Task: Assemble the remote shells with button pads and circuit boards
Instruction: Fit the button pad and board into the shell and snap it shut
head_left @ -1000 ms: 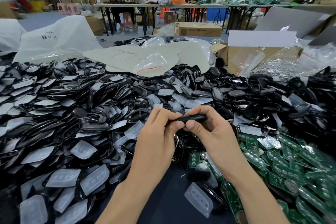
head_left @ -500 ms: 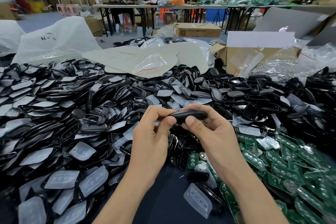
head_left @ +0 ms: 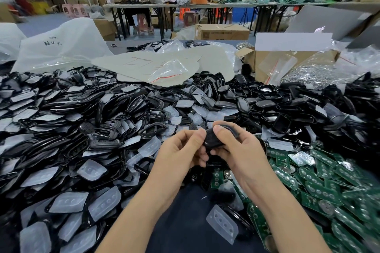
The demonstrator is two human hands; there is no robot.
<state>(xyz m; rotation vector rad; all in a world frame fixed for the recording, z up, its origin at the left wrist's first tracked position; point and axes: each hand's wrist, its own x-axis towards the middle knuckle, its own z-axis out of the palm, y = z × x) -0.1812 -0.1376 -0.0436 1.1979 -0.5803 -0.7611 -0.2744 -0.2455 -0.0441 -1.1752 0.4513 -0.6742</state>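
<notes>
Above the dark table, between 2 heaps of parts, the left hand (head_left: 181, 150) and right hand (head_left: 238, 148) pinch 1 black remote shell (head_left: 213, 139), thumbs on top, fingers curled beneath. It looks light, stiff and glossy, probably slippery; gripping its rims seems safest.

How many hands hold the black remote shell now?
2. The left hand pinches the remote shell from the left; the right hand grips it from the right. No other hand shows.
</notes>
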